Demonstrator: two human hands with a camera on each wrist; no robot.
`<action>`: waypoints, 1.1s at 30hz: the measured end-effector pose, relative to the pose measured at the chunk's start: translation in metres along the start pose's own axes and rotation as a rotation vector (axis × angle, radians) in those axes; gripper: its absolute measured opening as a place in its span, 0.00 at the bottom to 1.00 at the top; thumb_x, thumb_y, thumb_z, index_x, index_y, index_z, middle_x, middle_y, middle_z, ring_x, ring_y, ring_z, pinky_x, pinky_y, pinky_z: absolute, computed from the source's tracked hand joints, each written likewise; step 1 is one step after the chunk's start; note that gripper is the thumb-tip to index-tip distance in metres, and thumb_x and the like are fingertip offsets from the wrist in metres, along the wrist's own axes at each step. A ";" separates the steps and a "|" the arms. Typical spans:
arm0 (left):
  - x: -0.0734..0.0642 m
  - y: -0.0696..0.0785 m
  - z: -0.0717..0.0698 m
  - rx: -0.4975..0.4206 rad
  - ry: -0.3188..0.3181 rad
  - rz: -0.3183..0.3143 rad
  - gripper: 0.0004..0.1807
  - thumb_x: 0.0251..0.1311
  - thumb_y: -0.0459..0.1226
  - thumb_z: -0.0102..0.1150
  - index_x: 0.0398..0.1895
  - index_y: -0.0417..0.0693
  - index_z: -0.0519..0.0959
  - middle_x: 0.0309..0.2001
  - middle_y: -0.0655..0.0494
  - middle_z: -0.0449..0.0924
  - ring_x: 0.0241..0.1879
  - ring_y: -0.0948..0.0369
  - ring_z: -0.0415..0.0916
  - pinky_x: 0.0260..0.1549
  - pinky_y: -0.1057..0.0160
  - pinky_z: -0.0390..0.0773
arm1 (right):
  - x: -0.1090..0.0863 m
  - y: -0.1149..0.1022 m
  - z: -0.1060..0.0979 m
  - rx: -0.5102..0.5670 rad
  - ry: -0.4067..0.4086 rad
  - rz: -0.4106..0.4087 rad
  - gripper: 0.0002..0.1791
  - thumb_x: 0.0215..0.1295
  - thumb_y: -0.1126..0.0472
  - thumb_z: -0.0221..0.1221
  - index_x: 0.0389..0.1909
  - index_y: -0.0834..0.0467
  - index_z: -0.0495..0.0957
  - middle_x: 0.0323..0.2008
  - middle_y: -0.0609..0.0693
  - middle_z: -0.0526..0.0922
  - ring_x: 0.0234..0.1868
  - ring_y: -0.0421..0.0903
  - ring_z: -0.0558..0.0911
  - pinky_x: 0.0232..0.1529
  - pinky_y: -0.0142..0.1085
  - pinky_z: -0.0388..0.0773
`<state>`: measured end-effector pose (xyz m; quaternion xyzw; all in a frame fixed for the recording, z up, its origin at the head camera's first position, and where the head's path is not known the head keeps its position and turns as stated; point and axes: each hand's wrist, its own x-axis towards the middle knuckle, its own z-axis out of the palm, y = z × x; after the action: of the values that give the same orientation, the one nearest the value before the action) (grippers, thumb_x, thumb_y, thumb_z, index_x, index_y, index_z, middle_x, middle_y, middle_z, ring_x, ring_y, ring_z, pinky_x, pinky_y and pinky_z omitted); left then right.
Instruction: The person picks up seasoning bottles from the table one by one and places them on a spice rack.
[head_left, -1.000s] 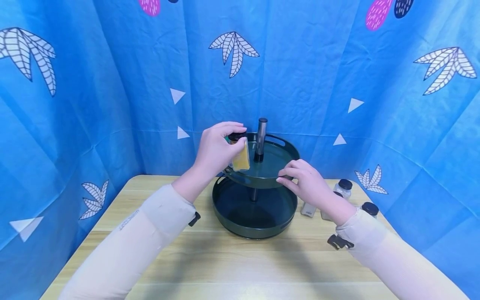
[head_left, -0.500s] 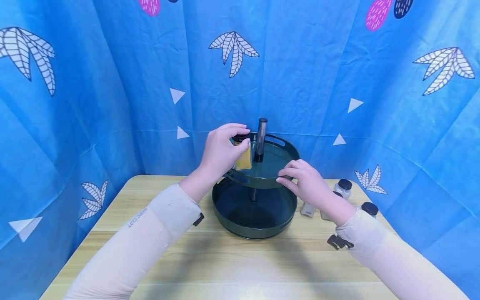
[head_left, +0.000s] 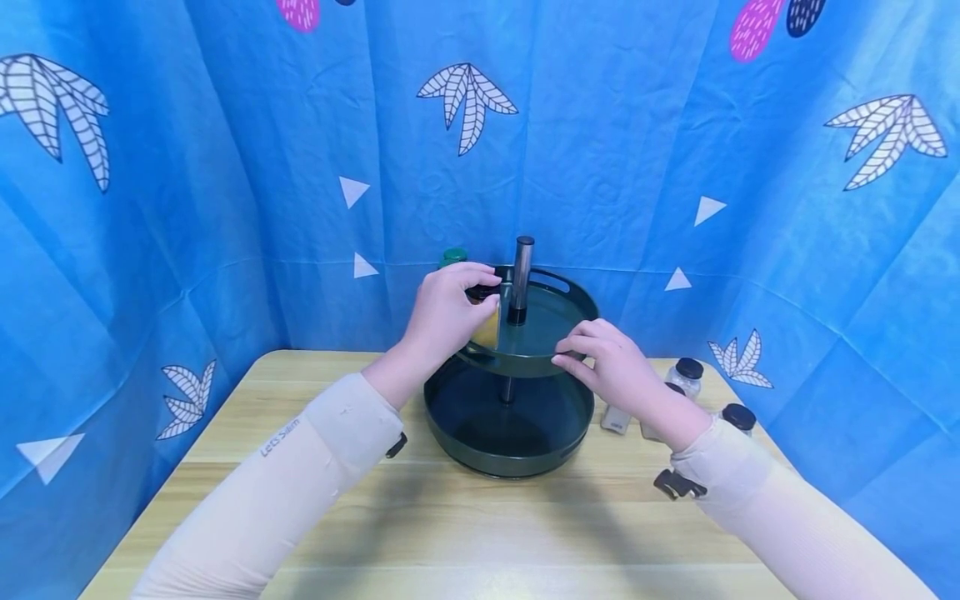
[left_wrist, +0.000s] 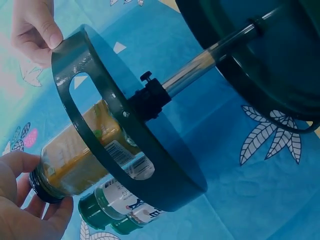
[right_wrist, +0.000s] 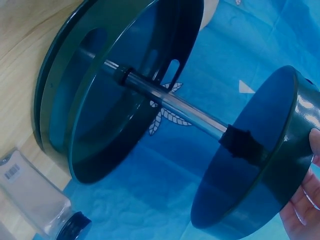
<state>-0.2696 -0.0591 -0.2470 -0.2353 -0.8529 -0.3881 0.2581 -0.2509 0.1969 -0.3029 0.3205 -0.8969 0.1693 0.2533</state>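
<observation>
My left hand grips the black lid of a glass spice jar filled with yellow powder. The jar stands nearly upright inside the left part of the upper tray of a dark green two-tier stand. In the left wrist view the jar shows behind the handle slot, its base low in the tray. Beside it are green-lidded jars; one green lid shows behind my left hand. My right hand pinches the upper tray's front right rim, thumb outside.
The deeper lower tray sits on the wooden table. A metal post rises through both tiers. Black-lidded jars stand at the right, partly behind my right forearm. A blue curtain surrounds the table.
My left hand has moved right and then down, bringing the yellow jar lower into the upper tray. A green lid has come into sight behind it. My right hand stays at the rim.
</observation>
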 end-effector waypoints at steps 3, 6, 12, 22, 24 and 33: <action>-0.001 0.000 0.001 0.015 -0.018 -0.014 0.13 0.63 0.34 0.66 0.50 0.46 0.87 0.55 0.54 0.83 0.49 0.57 0.81 0.22 0.67 0.77 | 0.000 0.001 0.000 0.003 -0.005 0.008 0.10 0.59 0.60 0.72 0.41 0.57 0.88 0.36 0.48 0.83 0.41 0.47 0.77 0.37 0.39 0.78; -0.002 -0.001 0.002 0.028 -0.035 -0.025 0.13 0.63 0.35 0.67 0.51 0.47 0.87 0.56 0.54 0.83 0.55 0.56 0.79 0.26 0.67 0.79 | -0.001 0.001 0.001 -0.001 -0.011 0.013 0.10 0.59 0.60 0.72 0.41 0.56 0.88 0.37 0.48 0.83 0.41 0.47 0.77 0.38 0.40 0.79; -0.003 -0.003 0.004 0.050 -0.052 -0.022 0.14 0.63 0.35 0.66 0.52 0.47 0.86 0.56 0.54 0.83 0.58 0.55 0.77 0.32 0.67 0.80 | -0.001 0.002 0.001 -0.008 -0.012 0.010 0.10 0.59 0.60 0.72 0.41 0.56 0.88 0.37 0.48 0.83 0.41 0.47 0.77 0.38 0.40 0.78; -0.005 0.000 0.003 0.176 -0.072 0.024 0.15 0.64 0.35 0.66 0.53 0.46 0.85 0.57 0.53 0.82 0.60 0.53 0.75 0.60 0.53 0.74 | -0.002 0.002 0.003 -0.010 0.008 -0.007 0.10 0.58 0.60 0.72 0.40 0.56 0.88 0.35 0.47 0.83 0.40 0.46 0.77 0.36 0.39 0.78; -0.006 0.001 0.003 0.179 -0.071 0.024 0.15 0.64 0.36 0.66 0.54 0.47 0.85 0.58 0.53 0.82 0.61 0.53 0.75 0.61 0.53 0.73 | -0.002 0.002 0.003 -0.010 0.009 -0.005 0.10 0.58 0.60 0.72 0.40 0.56 0.88 0.35 0.47 0.83 0.40 0.46 0.77 0.36 0.39 0.78; -0.008 -0.002 0.003 0.167 -0.047 0.035 0.15 0.64 0.36 0.66 0.53 0.47 0.85 0.58 0.53 0.82 0.61 0.53 0.75 0.59 0.53 0.75 | -0.001 0.002 0.003 -0.008 0.011 -0.002 0.10 0.58 0.60 0.72 0.40 0.56 0.88 0.36 0.47 0.83 0.40 0.47 0.76 0.36 0.39 0.78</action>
<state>-0.2655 -0.0597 -0.2555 -0.2369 -0.8838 -0.3054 0.2637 -0.2525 0.1970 -0.3064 0.3196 -0.8958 0.1671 0.2598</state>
